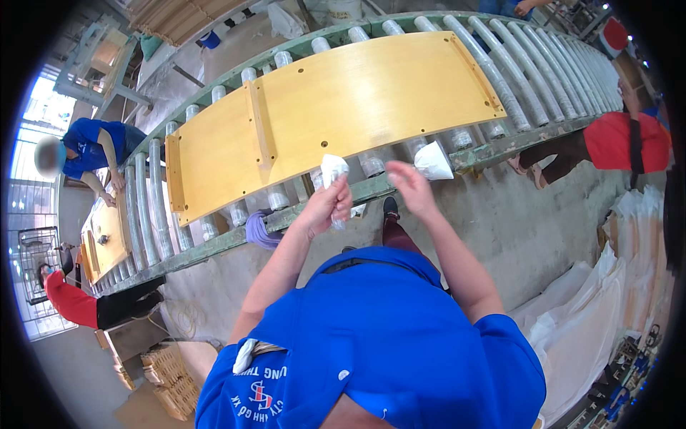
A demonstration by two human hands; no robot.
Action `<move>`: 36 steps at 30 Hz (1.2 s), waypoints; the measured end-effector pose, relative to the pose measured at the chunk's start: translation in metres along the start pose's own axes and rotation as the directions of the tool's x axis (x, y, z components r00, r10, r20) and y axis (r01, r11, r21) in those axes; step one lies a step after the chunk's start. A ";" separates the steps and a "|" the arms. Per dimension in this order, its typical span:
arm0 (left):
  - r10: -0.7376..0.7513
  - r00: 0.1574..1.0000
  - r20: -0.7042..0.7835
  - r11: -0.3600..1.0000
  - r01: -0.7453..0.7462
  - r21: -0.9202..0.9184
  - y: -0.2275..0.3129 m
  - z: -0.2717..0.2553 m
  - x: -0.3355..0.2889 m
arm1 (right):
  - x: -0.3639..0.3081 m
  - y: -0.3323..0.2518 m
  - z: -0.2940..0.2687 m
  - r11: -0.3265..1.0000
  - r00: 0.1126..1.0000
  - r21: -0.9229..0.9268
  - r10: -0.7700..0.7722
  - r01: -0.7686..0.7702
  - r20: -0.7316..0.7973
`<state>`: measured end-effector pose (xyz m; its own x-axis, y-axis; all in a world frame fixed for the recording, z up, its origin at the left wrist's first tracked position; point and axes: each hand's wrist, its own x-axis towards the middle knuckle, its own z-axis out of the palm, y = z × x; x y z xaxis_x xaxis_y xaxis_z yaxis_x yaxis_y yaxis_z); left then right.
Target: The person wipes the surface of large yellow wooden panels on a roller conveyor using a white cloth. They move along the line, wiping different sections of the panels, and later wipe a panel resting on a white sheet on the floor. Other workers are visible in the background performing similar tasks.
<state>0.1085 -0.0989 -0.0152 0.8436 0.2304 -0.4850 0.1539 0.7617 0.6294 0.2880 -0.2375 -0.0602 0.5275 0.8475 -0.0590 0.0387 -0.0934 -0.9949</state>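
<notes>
The left hand (329, 205) has its fingers curled around a white packet (334, 169). The right hand (413, 189), fingers apart, is by another packet (436, 161).

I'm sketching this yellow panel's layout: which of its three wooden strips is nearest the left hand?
The inner strip, partway along the panel; the left-end strip and right-end strip lie farther from the left hand.

- one left hand (329, 204), one right hand (411, 187)
- two white pieces (333, 169), one near each hand
- at least two yellow panels (364, 93)
- three wooden strips (259, 125) on the largest panel
- well over a dozen rollers (156, 196)
- one blue bucket (210, 40)
- one purple bundle (260, 230)
- at least four other people (87, 151)
</notes>
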 end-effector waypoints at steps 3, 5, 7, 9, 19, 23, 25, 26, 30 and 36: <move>-0.062 0.954 0.292 0.991 0.094 -0.099 0.000 0.003 -0.013 | -0.007 -0.039 0.045 0.920 0.960 0.354 0.068 -0.166 0.272; -0.113 0.979 0.171 0.989 0.094 0.116 -0.005 0.008 -0.015 | -0.010 -0.047 0.057 0.915 0.968 0.385 0.021 -0.120 0.251; 0.008 0.997 -0.072 0.877 0.028 0.480 -0.014 0.027 -0.017 | -0.016 -0.043 0.052 0.903 0.972 0.411 0.026 -0.123 0.232; 0.109 0.994 0.015 0.857 -0.102 0.505 -0.019 0.032 -0.018 | -0.016 -0.039 0.038 0.887 0.975 0.436 0.067 -0.155 0.210; 0.524 0.851 0.030 0.600 -0.395 0.696 -0.046 0.097 0.001 | -0.021 -0.056 -0.030 0.659 0.960 0.722 0.000 -0.210 0.280; 0.717 0.687 0.118 0.191 -0.355 0.915 -0.057 0.137 0.032 | -0.031 -0.047 -0.062 0.649 0.956 0.711 0.092 -0.269 0.278; 0.651 0.749 0.126 0.168 -0.305 0.937 -0.061 0.151 0.047 | -0.033 -0.044 -0.083 0.689 0.963 0.681 0.096 -0.248 0.254; 0.558 0.827 0.077 0.289 -0.280 0.915 -0.062 0.155 0.052 | -0.033 -0.043 -0.094 0.692 0.968 0.685 0.081 -0.228 0.239; 0.193 0.978 0.083 0.885 -0.210 0.416 -0.064 0.189 0.064 | -0.029 -0.040 -0.154 0.695 0.964 0.678 0.080 -0.237 0.254; 0.207 0.973 0.101 0.900 -0.229 0.371 -0.088 0.211 0.081 | -0.031 -0.051 -0.180 0.810 0.882 0.509 0.022 -0.291 0.470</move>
<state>0.2716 -0.2752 0.0179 0.9048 0.3203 -0.2807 0.1359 0.4074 0.9031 0.4219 -0.3532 0.0075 0.0672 0.9914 -0.1122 -0.5545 -0.0564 -0.8303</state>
